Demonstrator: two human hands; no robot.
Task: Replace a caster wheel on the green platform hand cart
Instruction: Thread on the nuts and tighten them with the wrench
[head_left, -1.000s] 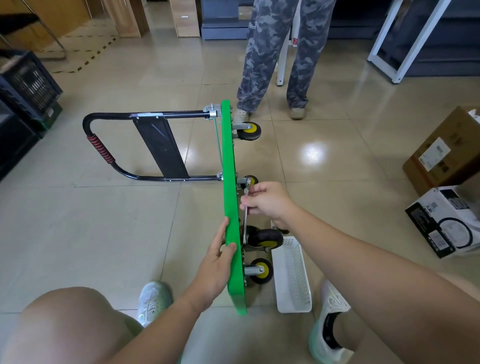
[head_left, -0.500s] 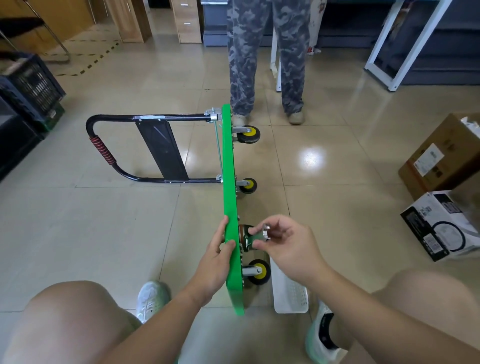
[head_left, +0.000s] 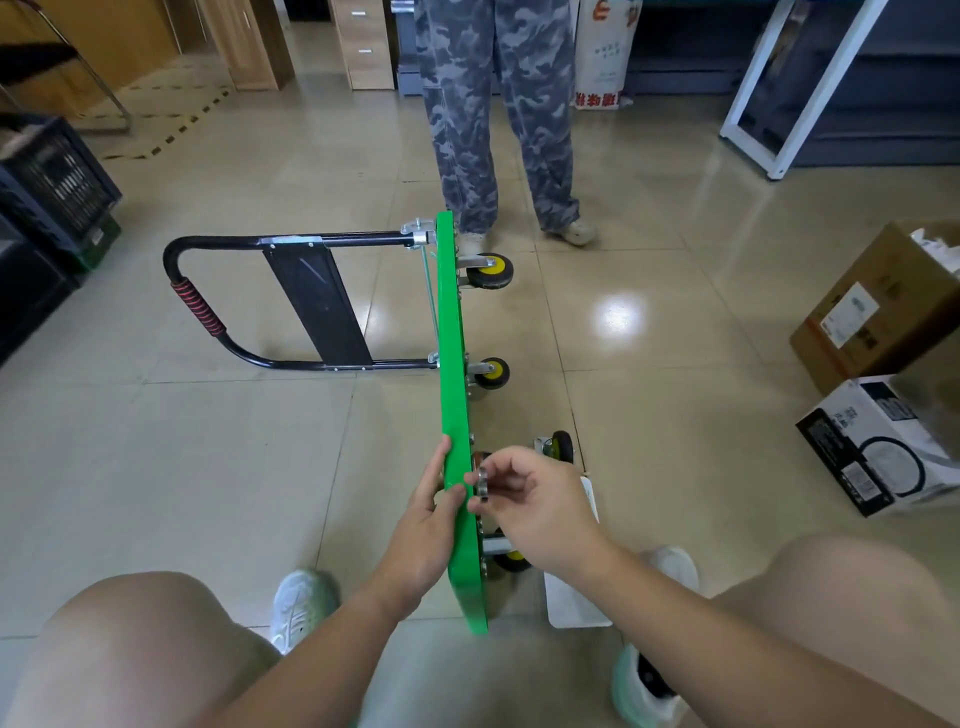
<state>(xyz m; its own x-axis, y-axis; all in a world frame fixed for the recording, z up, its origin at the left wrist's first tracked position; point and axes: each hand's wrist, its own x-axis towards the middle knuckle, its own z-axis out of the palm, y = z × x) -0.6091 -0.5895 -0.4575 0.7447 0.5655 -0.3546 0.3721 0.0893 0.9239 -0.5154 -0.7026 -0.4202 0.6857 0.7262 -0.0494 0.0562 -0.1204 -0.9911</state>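
Left hand (head_left: 426, 525): grips the near part of the green platform (head_left: 451, 338), fingers along its left face, thumb curled over the upper edge.
Right hand (head_left: 530, 501): thumb and forefinger pinch a small silvery metal part (head_left: 482, 483) just beside the platform's wheel side; too small to identify.

1. Green platform: stands on its long edge on the tiled floor (head_left: 208, 467), running away from the wearer, wheel side facing right.
2. Black handle (head_left: 249, 301): folded out to the left at the far end, lying near the floor, with a red wound grip (head_left: 200, 307).
3. Cardboard box (head_left: 878, 306): far right, well apart from the cart.
4. Black-and-white printed box (head_left: 883, 447): just in front of the cardboard box.
5. White basket (head_left: 576, 597): on the floor right of the platform, largely hidden by the right forearm.
6. Mounted casters, yellow hubs: far (head_left: 491, 271), middle (head_left: 492, 373), near (head_left: 511, 558).
7. Loose caster (head_left: 558, 447): on the floor, apart from the platform, by the basket's far end.
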